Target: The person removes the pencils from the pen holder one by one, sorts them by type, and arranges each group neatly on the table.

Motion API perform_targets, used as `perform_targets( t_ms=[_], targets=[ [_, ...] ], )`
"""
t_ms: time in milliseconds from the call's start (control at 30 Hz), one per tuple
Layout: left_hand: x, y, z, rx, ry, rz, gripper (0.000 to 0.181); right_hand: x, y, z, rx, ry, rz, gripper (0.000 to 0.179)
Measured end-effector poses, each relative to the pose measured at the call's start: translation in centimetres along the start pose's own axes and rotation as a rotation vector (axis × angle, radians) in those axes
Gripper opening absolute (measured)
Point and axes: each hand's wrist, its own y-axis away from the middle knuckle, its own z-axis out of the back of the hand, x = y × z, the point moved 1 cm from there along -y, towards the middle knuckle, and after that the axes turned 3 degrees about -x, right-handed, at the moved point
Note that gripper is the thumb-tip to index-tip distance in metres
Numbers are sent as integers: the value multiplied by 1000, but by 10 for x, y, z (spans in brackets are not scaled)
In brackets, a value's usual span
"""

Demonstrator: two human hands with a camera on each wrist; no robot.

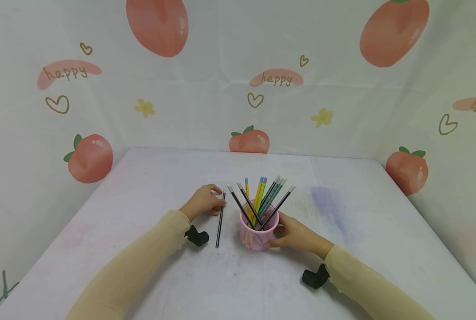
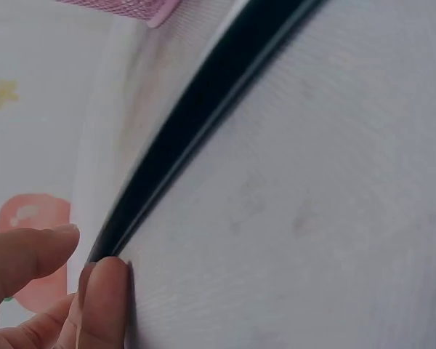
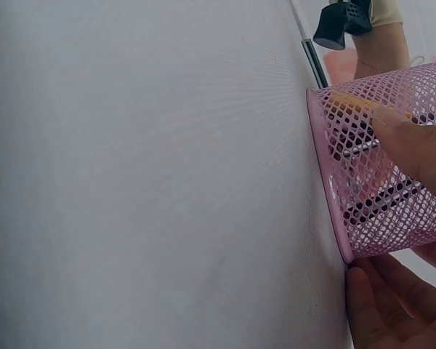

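Cup (image 1: 251, 245) w/ pencils (image 1: 258, 195); R fingers (image 3: 407, 142) grip it, L fingers (image 2: 29, 254) parted by blk pencil (image 1: 220, 224).

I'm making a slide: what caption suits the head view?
Left hand at a dark pencil, right hand holding a pink mesh cup of pencils beside it.

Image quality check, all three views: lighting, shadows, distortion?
Head: soft, even light, with a faint shadow beside the left sleeve; left wrist: dimmer and greyer, the pencil looming large and looking bowed, likely lens distortion, with a pale streak along it; right wrist: darkened toward the left edge, though the pink cup shows its mesh clearly.
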Motion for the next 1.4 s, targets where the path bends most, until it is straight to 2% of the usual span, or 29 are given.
perform_targets(
  t_ms=[233, 333, 500, 567, 767, 867, 1067, 1233, 1400],
  targets=[
    [-3, 0, 8, -32, 44, -26, 42, 2, -1, -1, -1, 23, 0, 83],
    [-12, 6, 13, -36, 95, -54, 40, 3, -2, -1, -6, 23, -7, 82],
    [-30, 24, 24, -28, 208, -107, 42, 3, -2, -1, -10, 15, -20, 81],
    [-35, 31, 28, -31, 247, -149, 41, 2, -2, -1, -10, 15, -17, 81],
    [-42, 49, 36, -71, 372, -356, 35, 1, -2, -1, -5, 22, -6, 82],
    [-42, 55, 36, -90, 426, -423, 35, 1, -1, -1, -5, 27, -7, 83],
    [-44, 70, 30, -107, 522, -487, 34, 1, -1, 0, -2, 25, -13, 83],
    [-44, 77, 23, -90, 533, -528, 34, 1, -1, 0, -2, 16, -19, 83],
    [-40, 79, 15, -56, 526, -538, 33, 2, -1, 0, 2, 9, -15, 85]
  ],
)
